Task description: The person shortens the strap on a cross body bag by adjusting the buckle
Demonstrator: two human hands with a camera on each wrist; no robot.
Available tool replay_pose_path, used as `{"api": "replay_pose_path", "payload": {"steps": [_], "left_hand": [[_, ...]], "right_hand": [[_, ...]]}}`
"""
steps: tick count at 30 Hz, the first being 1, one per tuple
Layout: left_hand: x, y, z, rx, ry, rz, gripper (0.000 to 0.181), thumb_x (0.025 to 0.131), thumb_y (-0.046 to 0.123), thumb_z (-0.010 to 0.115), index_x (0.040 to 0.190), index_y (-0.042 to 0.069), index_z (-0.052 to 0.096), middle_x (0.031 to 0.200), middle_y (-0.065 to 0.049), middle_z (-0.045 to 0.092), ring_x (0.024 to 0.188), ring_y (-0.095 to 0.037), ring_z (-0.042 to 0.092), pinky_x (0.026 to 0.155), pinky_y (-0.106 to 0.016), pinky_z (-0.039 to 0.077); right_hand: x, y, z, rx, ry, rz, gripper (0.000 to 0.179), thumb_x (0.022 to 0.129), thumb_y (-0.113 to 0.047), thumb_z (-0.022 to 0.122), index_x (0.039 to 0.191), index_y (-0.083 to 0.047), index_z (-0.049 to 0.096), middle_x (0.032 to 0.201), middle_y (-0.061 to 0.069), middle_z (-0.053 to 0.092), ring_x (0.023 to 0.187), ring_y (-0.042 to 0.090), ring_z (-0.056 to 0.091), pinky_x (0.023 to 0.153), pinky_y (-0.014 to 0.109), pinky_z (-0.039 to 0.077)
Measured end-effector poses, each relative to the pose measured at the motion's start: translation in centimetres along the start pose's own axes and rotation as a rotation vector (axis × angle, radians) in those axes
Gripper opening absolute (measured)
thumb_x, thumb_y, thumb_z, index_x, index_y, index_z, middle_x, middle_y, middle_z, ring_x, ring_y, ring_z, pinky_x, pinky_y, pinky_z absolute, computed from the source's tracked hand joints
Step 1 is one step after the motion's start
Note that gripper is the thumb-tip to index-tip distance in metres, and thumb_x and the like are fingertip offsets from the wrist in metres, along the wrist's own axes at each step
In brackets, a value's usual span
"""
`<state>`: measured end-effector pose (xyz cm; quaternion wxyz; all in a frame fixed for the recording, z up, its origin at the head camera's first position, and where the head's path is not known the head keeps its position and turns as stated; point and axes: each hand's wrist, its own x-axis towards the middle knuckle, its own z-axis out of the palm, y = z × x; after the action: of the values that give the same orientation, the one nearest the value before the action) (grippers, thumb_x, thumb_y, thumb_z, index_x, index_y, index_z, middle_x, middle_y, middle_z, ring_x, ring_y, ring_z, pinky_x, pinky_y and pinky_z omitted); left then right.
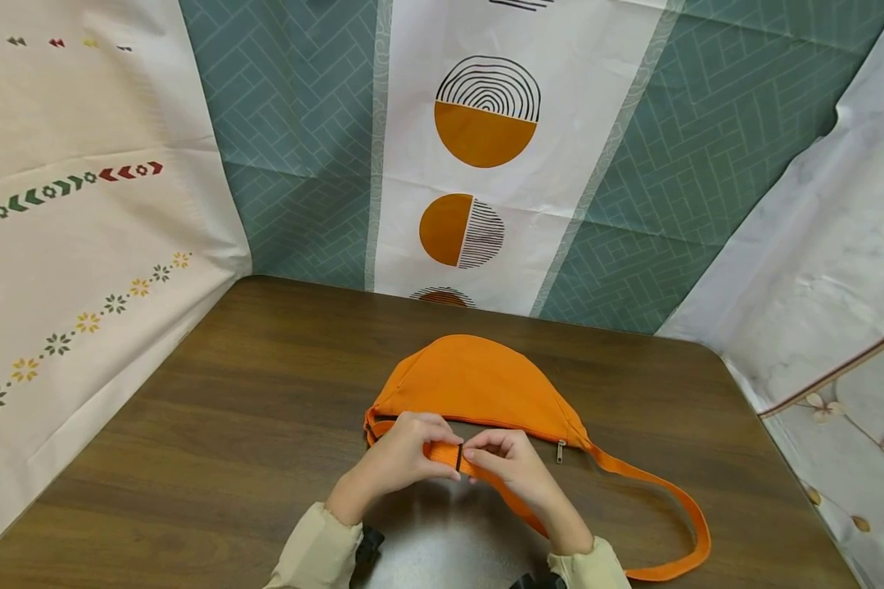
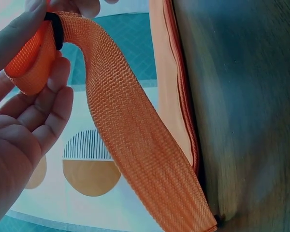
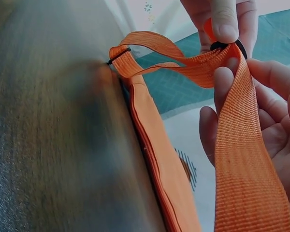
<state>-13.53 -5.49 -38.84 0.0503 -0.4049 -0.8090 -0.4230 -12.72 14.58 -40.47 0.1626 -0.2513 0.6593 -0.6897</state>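
Note:
An orange waist bag lies on the table with its curved side away from me. My left hand pinches the orange webbing strap beside a black slider buckle. A folded loop of the strap bulges below that thumb in the left wrist view. On the buckle's other side, my right hand holds the strap between thumb and fingers, close against the slider. Both hands are in front of the bag, the buckle between their fingertips. Some right fingers are partly hidden behind the webbing in the right wrist view.
A small metal zipper pull hangs at the bag's right end. The strap's long loop curves over the right side of the brown wooden table. Patterned cloths hang behind and at both sides.

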Motion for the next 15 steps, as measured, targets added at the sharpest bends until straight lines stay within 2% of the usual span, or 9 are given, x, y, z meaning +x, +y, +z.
{"api": "replay_pose_path", "payload": {"steps": [5, 8, 11, 15], "left_hand": [[0.0, 0.0, -0.2, 0.002, 0.019, -0.004, 0.035, 0.065, 0.018, 0.079, 0.092, -0.001, 0.069, 0.083, -0.002, 0.064, 0.075, -0.010, 0.055, 0.066, -0.018, 0.045], [-0.1, 0.0, -0.4, -0.005, 0.033, -0.014, 0.036, 0.066, 0.021, 0.078, 0.093, -0.002, 0.069, 0.084, -0.003, 0.064, 0.076, -0.011, 0.056, 0.067, -0.019, 0.046], [-0.2, -0.2, -0.5, -0.008, 0.054, -0.024, 0.035, 0.066, 0.018, 0.078, 0.093, -0.001, 0.068, 0.085, -0.003, 0.064, 0.075, -0.011, 0.055, 0.067, -0.020, 0.046], [-0.2, -0.5, -0.5, -0.005, 0.068, -0.037, 0.033, 0.066, 0.013, 0.079, 0.092, -0.002, 0.067, 0.085, -0.003, 0.063, 0.074, -0.011, 0.054, 0.066, -0.020, 0.046]], "right_hand": [[-0.2, -0.1, -0.4, -0.035, 0.018, 0.050, 0.026, 0.089, -0.006, 0.054, 0.097, 0.019, 0.056, 0.084, 0.007, 0.063, 0.067, 0.025, 0.060, 0.069, 0.044, 0.049], [-0.5, -0.1, -0.8, -0.030, 0.019, 0.070, 0.026, 0.089, -0.005, 0.054, 0.098, 0.019, 0.055, 0.086, 0.009, 0.062, 0.069, 0.028, 0.060, 0.072, 0.047, 0.047], [-0.7, -0.1, -1.2, -0.059, 0.041, 0.080, 0.025, 0.088, -0.005, 0.055, 0.098, 0.018, 0.056, 0.083, 0.010, 0.062, 0.071, 0.028, 0.059, 0.072, 0.040, 0.049], [-0.9, -0.3, -1.5, -0.159, 0.077, 0.066, 0.022, 0.087, -0.005, 0.056, 0.096, 0.014, 0.059, 0.078, 0.012, 0.063, 0.068, 0.022, 0.058, 0.066, 0.030, 0.049]]}}
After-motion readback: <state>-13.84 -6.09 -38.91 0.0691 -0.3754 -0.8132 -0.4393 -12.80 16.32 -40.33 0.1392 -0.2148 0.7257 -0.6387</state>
